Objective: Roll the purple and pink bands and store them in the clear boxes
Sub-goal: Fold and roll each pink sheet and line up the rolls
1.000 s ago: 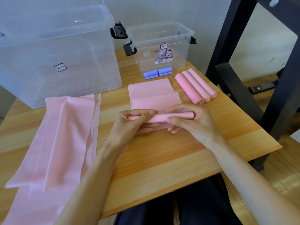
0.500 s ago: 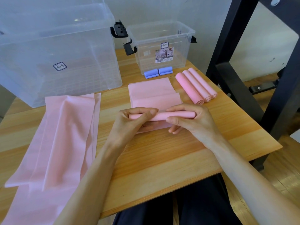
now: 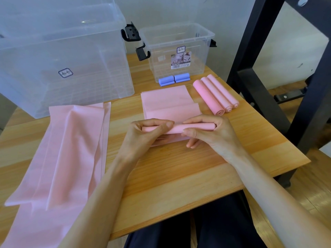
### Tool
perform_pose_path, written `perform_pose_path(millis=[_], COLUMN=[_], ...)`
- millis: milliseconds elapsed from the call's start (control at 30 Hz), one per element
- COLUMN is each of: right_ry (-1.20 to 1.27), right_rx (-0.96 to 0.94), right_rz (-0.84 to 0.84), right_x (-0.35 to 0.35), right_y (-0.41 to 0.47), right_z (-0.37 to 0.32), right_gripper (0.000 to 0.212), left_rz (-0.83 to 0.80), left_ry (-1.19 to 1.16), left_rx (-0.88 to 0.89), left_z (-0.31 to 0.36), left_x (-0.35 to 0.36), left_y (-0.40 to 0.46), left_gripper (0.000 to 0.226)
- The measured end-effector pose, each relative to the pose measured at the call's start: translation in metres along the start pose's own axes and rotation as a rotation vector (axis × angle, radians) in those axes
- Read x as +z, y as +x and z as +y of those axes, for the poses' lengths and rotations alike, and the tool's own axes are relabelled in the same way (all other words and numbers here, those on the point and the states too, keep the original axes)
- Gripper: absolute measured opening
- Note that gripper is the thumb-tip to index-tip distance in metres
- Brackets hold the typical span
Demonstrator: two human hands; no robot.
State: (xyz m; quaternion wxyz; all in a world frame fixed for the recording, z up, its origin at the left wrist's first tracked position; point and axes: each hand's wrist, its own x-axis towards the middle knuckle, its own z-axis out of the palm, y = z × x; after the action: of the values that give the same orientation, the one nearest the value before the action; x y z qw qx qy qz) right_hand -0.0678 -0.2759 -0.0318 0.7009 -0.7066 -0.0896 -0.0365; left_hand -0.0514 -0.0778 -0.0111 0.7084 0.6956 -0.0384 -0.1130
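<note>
Over table [image 3: 179,176], both hands curled round pink band [image 3: 179,128]

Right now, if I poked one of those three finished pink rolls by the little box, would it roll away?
Probably. The three pink rolls are round tubes lying loose on the flat table, so a sideways poke would likely roll one. They look light and soft, being wound from thin band like the flat pink band, and might loosen.

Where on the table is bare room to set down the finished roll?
Bare wood lies in front of the hands, toward the near edge of the table, and right of the right hand. Crowded: the back right, with three pink rolls and purple rolls.
</note>
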Motion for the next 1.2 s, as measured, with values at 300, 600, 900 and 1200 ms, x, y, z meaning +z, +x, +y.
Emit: perform_pose_path(millis=[300, 600, 900, 1200], right_ry=[0.004, 0.005, -0.004, -0.015], right_rx=[0.014, 0.030, -0.002, 0.036], right_rz=[0.000, 0.015, -0.003, 0.017], right_x=[0.0005, -0.0001, 0.0004, -0.0001], right_y=[0.0000, -0.0010, -0.0008, -0.0009], right_z=[-0.0008, -0.0022, -0.0016, -0.0028], right_gripper=[0.025, 0.018, 0.031, 0.017], left_rz=[0.026, 0.007, 0.030, 0.020], left_ry=[0.018, 0.057, -0.005, 0.059], left_rx=[0.017, 0.065, -0.014, 0.081], left_z=[-0.0001, 0.0002, 0.0002, 0.0003], left_x=[0.0005, -0.0023, 0.0012, -0.0002], left_y=[0.0001, 0.0000, 0.0001, -0.0011], left_gripper=[0.019, 0.017, 0.017, 0.015])
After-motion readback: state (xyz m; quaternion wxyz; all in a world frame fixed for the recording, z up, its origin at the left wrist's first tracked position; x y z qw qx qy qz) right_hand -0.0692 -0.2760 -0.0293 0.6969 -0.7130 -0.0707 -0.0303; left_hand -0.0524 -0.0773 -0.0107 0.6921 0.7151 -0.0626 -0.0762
